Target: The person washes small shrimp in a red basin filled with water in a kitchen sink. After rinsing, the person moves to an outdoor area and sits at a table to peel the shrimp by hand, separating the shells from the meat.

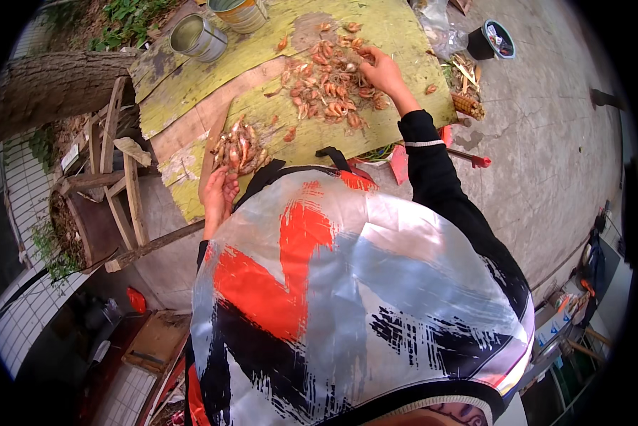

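Many reddish shallot bulbs (329, 80) lie loosely heaped on a worn yellow wooden board (399, 125). At the heap's upper right edge is my right hand (380, 69), its fingers bent down toward the bulbs; whether it grips one cannot be told. A smaller, tighter pile of shallots (240, 146) with roots and dry skins sits near the board's front edge. Just below that pile, my left hand (220, 191) is turned partly up with its fingers curled; its contents cannot be made out. A few single bulbs lie apart from the heap.
Two metal cans (198, 40) stand at the board's far left. Beyond its right edge are a clear plastic bag (441, 32), a black bucket (490, 41) and dry plant scraps. A tree trunk (58, 93) and a wooden frame (132, 197) are at the left.
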Demonstrator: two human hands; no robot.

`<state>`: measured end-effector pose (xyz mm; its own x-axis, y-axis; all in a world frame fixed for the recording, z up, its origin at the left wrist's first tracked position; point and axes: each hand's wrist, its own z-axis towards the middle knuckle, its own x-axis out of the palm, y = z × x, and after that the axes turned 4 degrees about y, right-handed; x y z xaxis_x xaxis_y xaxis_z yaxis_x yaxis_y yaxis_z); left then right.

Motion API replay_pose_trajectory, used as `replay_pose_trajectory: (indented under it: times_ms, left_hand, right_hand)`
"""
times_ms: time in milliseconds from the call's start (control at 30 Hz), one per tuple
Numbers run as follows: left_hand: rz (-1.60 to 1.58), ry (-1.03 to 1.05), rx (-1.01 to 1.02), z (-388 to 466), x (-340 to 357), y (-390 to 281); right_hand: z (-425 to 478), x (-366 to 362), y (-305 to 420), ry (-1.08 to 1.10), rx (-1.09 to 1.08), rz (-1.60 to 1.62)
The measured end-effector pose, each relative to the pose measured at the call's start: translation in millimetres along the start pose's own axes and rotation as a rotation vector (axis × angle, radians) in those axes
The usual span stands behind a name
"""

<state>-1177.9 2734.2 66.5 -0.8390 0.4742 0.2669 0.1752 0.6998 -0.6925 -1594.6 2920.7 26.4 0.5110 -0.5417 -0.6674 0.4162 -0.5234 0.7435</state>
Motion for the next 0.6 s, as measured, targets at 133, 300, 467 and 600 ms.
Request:
replay_pose_trajectory:
  times_ms: [133,300,467,600]
  left_hand:
    - [-0.004,-0.011,-0.012,4.5,0.5,1.2]
    - [-0.013,-0.002,0.024,1.8,5.1,-4.0]
    - [-0.026,-0.035,0.049,0.8,-1.2,-1.5]
    - [0.014,-0.046,0.106,-0.7,3.7,-10.0]
  right_hand:
    - [9.0,-4.2,31.7,0.11,0.181,-0.177]
    - [12.5,9.2,27.3,0.115,0.078,-0.349]
    - [13.2,13.9,-4.3,-0.006,0.029,-0.083]
    - [3.3,-18.8,14.6,0.136,0.117,0.155]
